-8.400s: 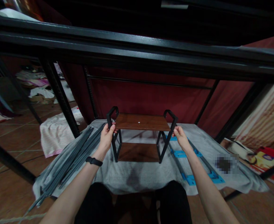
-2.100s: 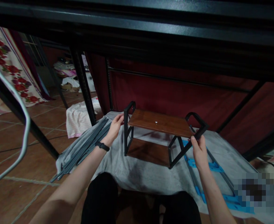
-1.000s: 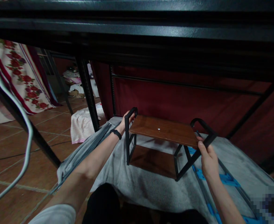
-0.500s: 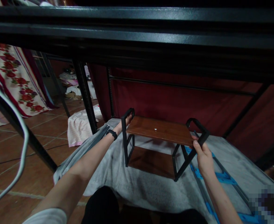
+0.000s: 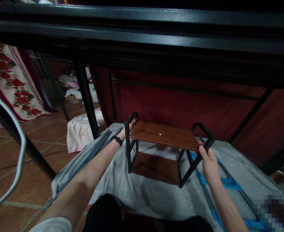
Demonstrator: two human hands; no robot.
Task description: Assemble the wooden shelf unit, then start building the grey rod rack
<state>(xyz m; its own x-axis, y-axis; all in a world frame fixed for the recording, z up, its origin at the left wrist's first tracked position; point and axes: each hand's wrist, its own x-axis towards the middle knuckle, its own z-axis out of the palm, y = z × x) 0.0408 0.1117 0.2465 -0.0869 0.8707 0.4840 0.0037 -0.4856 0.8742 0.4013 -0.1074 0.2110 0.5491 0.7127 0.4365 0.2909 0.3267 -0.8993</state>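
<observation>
A small two-tier shelf (image 5: 164,134) with brown wooden boards and black metal side frames stands on a grey blanket (image 5: 153,199). At its left end, my left hand (image 5: 131,126) reaches behind the black side frame and grips it; most of the fingers are hidden. My right hand (image 5: 209,161) is closed around the right side frame, with the thumb at the edge of the upper board. A small white speck lies on that board. Beside my right forearm, a blue and grey ladder-like frame (image 5: 231,183) lies flat on the blanket.
A thick black metal beam (image 5: 142,30) crosses overhead, close above the shelf. Black posts (image 5: 85,96) rise at the left, and a dark red cloth (image 5: 180,100) hangs behind. A white cable (image 5: 21,154) dangles at far left, over the tiled floor (image 5: 23,174).
The view has shifted slightly, so the surroundings sit a little further left. Both hands keep their hold on the shelf, which stays in nearly the same place.
</observation>
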